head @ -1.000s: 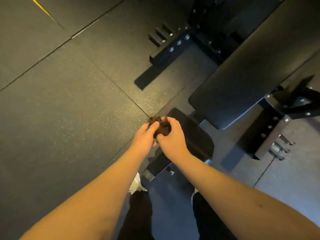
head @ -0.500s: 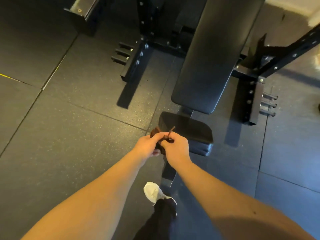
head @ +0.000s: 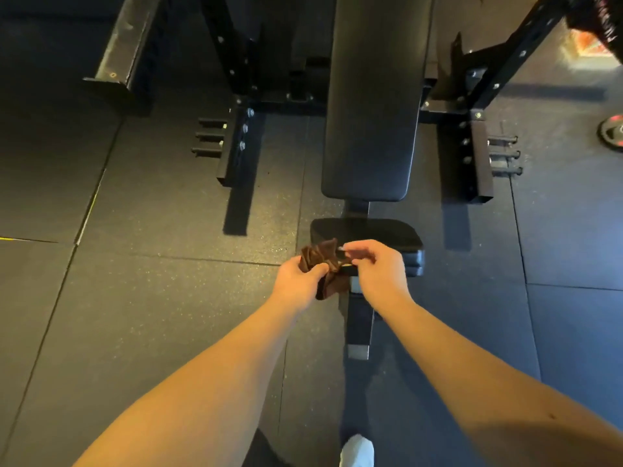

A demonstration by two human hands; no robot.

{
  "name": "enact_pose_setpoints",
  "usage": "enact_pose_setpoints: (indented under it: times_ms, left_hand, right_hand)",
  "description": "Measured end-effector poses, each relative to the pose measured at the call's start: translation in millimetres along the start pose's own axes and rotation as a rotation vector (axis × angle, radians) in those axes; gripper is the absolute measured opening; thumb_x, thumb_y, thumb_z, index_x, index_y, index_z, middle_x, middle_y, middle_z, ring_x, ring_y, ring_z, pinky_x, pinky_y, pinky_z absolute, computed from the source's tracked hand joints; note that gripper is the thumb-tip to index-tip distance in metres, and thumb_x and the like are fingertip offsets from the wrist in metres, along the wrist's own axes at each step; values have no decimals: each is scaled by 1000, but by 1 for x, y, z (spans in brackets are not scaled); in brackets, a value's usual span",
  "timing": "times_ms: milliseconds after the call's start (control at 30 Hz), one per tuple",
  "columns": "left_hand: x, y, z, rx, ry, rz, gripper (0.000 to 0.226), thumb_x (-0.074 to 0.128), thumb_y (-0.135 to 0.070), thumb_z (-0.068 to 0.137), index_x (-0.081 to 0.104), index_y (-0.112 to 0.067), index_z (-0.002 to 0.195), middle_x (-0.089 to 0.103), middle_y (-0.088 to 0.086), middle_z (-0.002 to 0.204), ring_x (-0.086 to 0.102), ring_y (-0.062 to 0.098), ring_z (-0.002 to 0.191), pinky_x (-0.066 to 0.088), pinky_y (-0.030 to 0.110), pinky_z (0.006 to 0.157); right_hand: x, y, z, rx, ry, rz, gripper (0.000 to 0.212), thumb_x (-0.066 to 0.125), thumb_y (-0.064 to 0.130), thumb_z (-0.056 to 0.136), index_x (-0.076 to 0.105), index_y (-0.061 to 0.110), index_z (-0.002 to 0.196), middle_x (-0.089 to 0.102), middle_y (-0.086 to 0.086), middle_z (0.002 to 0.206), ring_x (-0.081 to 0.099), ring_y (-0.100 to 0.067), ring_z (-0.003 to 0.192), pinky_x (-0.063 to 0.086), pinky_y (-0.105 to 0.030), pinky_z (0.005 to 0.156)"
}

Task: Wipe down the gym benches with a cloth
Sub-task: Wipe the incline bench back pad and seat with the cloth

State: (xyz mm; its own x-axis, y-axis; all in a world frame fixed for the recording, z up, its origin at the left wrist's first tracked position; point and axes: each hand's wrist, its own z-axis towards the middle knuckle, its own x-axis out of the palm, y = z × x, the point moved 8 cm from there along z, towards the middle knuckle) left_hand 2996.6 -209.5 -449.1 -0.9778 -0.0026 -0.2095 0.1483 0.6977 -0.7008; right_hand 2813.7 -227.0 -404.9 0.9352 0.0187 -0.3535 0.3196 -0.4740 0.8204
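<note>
A black padded gym bench stands straight ahead, with its long back pad (head: 371, 106) running away from me and its small seat pad (head: 381, 235) nearest. A crumpled brown cloth (head: 320, 261) hangs just above the seat pad's near left corner. My left hand (head: 296, 284) grips the bunched cloth from the left. My right hand (head: 377, 271) pinches a corner of the same cloth from the right, above the seat pad's front edge.
Black rack uprights with storage pegs stand left (head: 236, 146) and right (head: 478, 156) of the bench. A weight plate (head: 612, 131) lies on the floor at the far right. The bench's base bar (head: 359, 328) runs toward my white shoe (head: 357, 451). Rubber floor tiles (head: 135, 315) stretch out to the left.
The view has swung from the bench's side to straight on at its foot end. My hands, bunched together on the cloth before, have drawn apart and the cloth has opened a little.
</note>
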Motion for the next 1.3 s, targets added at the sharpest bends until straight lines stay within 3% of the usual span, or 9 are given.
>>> enact_pose_setpoints:
  times_ms: [100,200,367,533,633,767,933,1167,1300]
  left_hand:
    - [0,10,37,50,-21,14,11,65,-17,96,69,-12,106,74,5,99,70,21,95,56,34,89]
    - [18,27,78,113,71,81,15,60,-28,96,68,-20,106,71,4,106,68,20,101,55,47,98]
    - [40,26,94,294,133,140,9,57,-28,103,56,-24,111,52,0,117,51,20,114,42,36,104]
    - [36,35,113,328,67,13,25,51,-32,95,51,-57,98,54,-5,112,56,23,111,49,49,100]
    - [41,41,122,324,59,-5,30,51,-24,97,52,-54,94,55,-6,110,56,22,109,49,47,99]
    - [37,46,152,258,39,-10,13,55,-15,103,63,-23,109,57,5,115,59,19,106,48,14,87]
    - [37,63,181,154,-28,37,19,57,-23,101,67,-14,115,65,5,114,63,21,109,50,44,104]
    - [39,67,120,250,61,-4,13,57,-14,101,66,-10,109,64,11,113,64,22,103,53,45,98]
    - [38,66,143,321,18,55,22,54,-26,97,66,-14,110,65,9,111,63,25,105,52,53,97]
  right_hand:
    - [-14,-6,24,-86,-313,-108,37,49,2,100,67,27,121,60,14,121,56,-10,117,50,-38,106]
    - [6,-18,49,-117,-416,-238,30,51,11,102,66,28,121,51,19,120,47,-12,123,41,-48,110]
    - [34,-41,60,-80,-541,-387,22,49,23,104,69,29,111,60,12,116,45,-11,117,27,-35,104]
    - [39,-44,63,-152,-656,-437,24,46,27,98,70,27,97,62,12,102,47,-8,104,26,-30,92]
    - [41,-45,66,-179,-698,-459,24,47,29,96,71,26,92,63,12,97,47,-7,100,24,-27,87]
    - [42,-44,65,-193,-769,-470,21,50,31,96,70,27,91,63,14,98,45,-4,101,26,-26,89]
    - [43,-46,63,-226,-774,-503,18,51,37,96,68,32,92,62,17,100,46,-6,105,29,-31,95]
    - [47,-37,57,-324,-763,-620,17,55,40,92,69,31,90,62,13,96,51,-13,101,31,-35,89]
    - [49,-37,54,-388,-807,-612,15,58,38,92,70,31,88,64,13,94,53,-14,99,31,-36,88]
